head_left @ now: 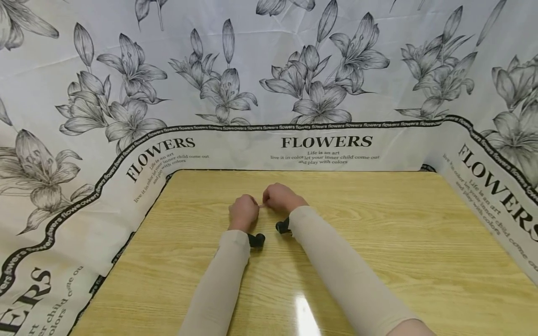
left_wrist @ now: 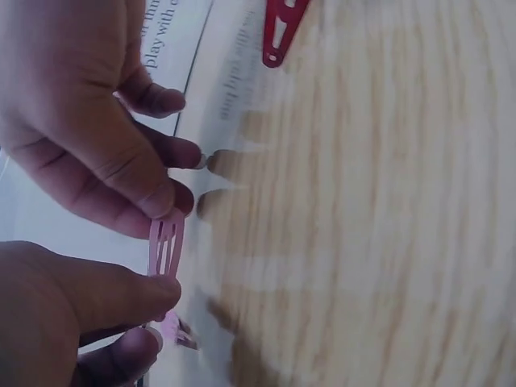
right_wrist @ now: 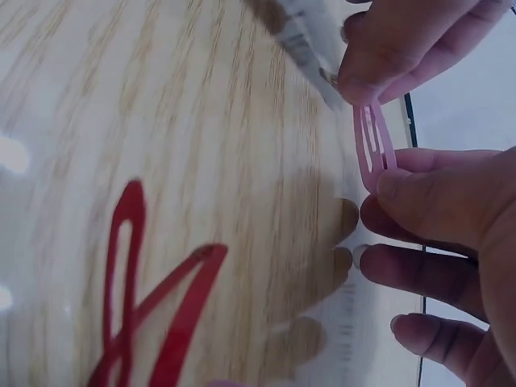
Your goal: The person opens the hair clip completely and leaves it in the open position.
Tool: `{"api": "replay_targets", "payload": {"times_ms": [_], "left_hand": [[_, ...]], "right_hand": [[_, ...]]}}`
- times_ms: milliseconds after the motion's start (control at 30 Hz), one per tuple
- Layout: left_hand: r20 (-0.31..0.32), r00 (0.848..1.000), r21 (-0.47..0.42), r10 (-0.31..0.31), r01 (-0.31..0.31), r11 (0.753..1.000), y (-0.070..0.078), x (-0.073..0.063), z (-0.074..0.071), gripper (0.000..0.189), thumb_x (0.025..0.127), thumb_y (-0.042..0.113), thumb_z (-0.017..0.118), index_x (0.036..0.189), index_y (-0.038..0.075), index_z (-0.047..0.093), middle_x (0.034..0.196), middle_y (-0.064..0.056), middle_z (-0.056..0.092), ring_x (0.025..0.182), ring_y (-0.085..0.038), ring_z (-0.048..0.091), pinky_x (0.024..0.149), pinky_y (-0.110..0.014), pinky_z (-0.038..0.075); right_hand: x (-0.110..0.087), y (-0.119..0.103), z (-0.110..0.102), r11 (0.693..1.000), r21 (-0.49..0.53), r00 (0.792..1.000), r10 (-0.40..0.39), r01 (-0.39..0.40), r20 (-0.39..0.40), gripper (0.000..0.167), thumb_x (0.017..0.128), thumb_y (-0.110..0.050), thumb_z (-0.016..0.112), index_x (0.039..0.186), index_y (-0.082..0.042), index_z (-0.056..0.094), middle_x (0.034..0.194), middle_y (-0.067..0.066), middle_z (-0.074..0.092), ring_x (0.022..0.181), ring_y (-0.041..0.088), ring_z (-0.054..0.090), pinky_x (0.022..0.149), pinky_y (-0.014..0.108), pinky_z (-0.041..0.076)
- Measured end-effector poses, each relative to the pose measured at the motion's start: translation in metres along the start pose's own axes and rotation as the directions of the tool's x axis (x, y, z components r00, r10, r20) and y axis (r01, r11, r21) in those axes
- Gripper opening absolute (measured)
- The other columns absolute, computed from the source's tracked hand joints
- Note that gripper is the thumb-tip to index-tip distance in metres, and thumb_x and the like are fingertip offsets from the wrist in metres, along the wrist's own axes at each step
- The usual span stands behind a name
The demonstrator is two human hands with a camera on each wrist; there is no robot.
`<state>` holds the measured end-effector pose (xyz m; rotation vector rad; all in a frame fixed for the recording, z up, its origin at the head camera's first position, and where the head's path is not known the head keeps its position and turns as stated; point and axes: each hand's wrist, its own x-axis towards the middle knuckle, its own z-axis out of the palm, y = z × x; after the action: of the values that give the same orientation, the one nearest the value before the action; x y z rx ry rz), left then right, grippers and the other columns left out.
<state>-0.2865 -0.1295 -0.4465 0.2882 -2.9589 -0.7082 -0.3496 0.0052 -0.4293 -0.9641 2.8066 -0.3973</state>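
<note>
A slim pink snap hair clip (head_left: 262,206) with long slots is stretched between both hands, close over the table's far part. My left hand (head_left: 244,213) pinches one end between thumb and finger; in the left wrist view it is the lower hand (left_wrist: 89,302). At the opposite end, the right hand (head_left: 284,198) grips the clip between thumb and forefinger, its other fingers loosely spread in the right wrist view. The slotted middle of the clip (right_wrist: 375,145) shows between the fingertips. Below the left thumb, a small pink piece (left_wrist: 176,330) peeks out.
Red snap clips (right_wrist: 126,266) lie on the wood-grain table (head_left: 189,280) near the right hand, hidden in the head view. A pink edge (right_wrist: 224,384) shows beside them. Flower-printed cloth (head_left: 235,147) walls the back and sides. Black wrist mounts (head_left: 257,241) sit under both sleeves.
</note>
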Motion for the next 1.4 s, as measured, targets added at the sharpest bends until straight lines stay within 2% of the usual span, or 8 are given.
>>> {"api": "replay_targets", "payload": {"times_ms": [267, 400, 567, 700, 800, 967, 1133, 1400], "left_hand": [[-0.001, 0.999, -0.048, 0.039, -0.039, 0.998, 0.001, 0.000, -0.006, 0.018, 0.091, 0.010, 0.055, 0.089, 0.012, 0.073, 0.092, -0.004, 0.071, 0.089, -0.024, 0.065, 0.087, -0.043, 0.050], [0.018, 0.999, -0.124, 0.040, -0.038, 0.992, 0.003, 0.002, -0.009, 0.020, 0.090, 0.005, 0.053, 0.095, 0.009, 0.073, 0.098, -0.007, 0.071, 0.091, -0.024, 0.065, 0.083, -0.039, 0.053], [0.014, 0.999, -0.195, 0.053, -0.049, 0.980, 0.004, 0.004, -0.009, 0.022, 0.091, 0.005, 0.053, 0.099, 0.007, 0.073, 0.101, -0.009, 0.071, 0.095, -0.027, 0.066, 0.083, -0.040, 0.054], [0.020, 0.997, -0.266, 0.071, -0.064, 0.962, 0.004, 0.005, -0.008, 0.022, 0.094, 0.008, 0.053, 0.104, 0.006, 0.072, 0.103, -0.011, 0.070, 0.094, -0.027, 0.065, 0.082, -0.040, 0.054], [0.031, 0.997, -0.347, 0.071, -0.055, 0.936, 0.003, 0.005, -0.008, 0.020, 0.096, 0.012, 0.055, 0.108, 0.007, 0.070, 0.106, -0.011, 0.068, 0.096, -0.027, 0.064, 0.082, -0.041, 0.053], [0.033, 0.997, -0.440, 0.072, -0.050, 0.897, 0.001, 0.006, -0.007, 0.015, 0.096, 0.018, 0.060, 0.104, 0.010, 0.070, 0.105, -0.009, 0.067, 0.095, -0.026, 0.063, 0.081, -0.040, 0.053], [0.028, 0.996, -0.476, 0.079, -0.056, 0.878, 0.003, 0.005, -0.006, 0.014, 0.096, 0.020, 0.061, 0.101, 0.011, 0.070, 0.103, -0.009, 0.067, 0.092, -0.024, 0.063, 0.077, -0.037, 0.053], [0.015, 0.996, -0.494, 0.082, -0.064, 0.867, 0.007, 0.005, -0.006, 0.014, 0.095, 0.022, 0.062, 0.100, 0.013, 0.071, 0.098, -0.006, 0.067, 0.086, -0.021, 0.061, 0.073, -0.034, 0.051]], "right_hand": [[-0.009, 0.003, -0.002, 0.994, 0.106, 1.000, 0.013, -0.011, -0.019, 0.014, 0.093, -0.016, 0.063, 0.092, -0.017, 0.077, 0.093, -0.003, 0.071, 0.091, 0.017, 0.063, 0.086, 0.034, 0.051], [-0.012, 0.005, -0.005, 0.991, 0.131, 0.999, 0.020, -0.016, -0.027, 0.015, 0.094, -0.017, 0.061, 0.096, -0.017, 0.076, 0.093, -0.004, 0.071, 0.092, 0.016, 0.063, 0.086, 0.034, 0.051], [-0.013, 0.010, -0.008, 0.991, 0.131, 0.999, 0.003, 0.002, -0.040, 0.016, 0.095, -0.018, 0.061, 0.098, -0.017, 0.076, 0.096, -0.002, 0.072, 0.095, 0.018, 0.063, 0.089, 0.035, 0.051], [-0.015, 0.012, -0.010, 0.988, 0.152, 0.998, -0.012, 0.021, -0.060, 0.015, 0.095, -0.020, 0.062, 0.098, -0.016, 0.076, 0.095, -0.002, 0.072, 0.092, 0.018, 0.064, 0.087, 0.036, 0.051], [-0.018, 0.015, -0.010, 0.984, 0.177, 0.997, -0.012, 0.026, -0.079, 0.014, 0.095, -0.021, 0.063, 0.097, -0.016, 0.075, 0.094, -0.002, 0.072, 0.089, 0.017, 0.063, 0.083, 0.036, 0.052], [-0.023, 0.020, -0.011, 0.972, 0.230, 0.994, -0.013, 0.039, -0.113, 0.012, 0.094, -0.021, 0.063, 0.097, -0.017, 0.075, 0.093, -0.002, 0.072, 0.084, 0.014, 0.063, 0.078, 0.034, 0.052], [-0.028, 0.024, -0.012, 0.961, 0.271, 0.991, -0.012, 0.049, -0.136, 0.011, 0.094, -0.020, 0.063, 0.097, -0.017, 0.073, 0.091, -0.002, 0.072, 0.081, 0.013, 0.063, 0.076, 0.033, 0.052], [-0.040, 0.028, -0.015, 0.944, 0.328, 0.987, 0.025, 0.030, -0.161, 0.010, 0.096, -0.022, 0.062, 0.100, -0.019, 0.070, 0.096, -0.002, 0.072, 0.083, 0.012, 0.065, 0.075, 0.034, 0.052]]}}
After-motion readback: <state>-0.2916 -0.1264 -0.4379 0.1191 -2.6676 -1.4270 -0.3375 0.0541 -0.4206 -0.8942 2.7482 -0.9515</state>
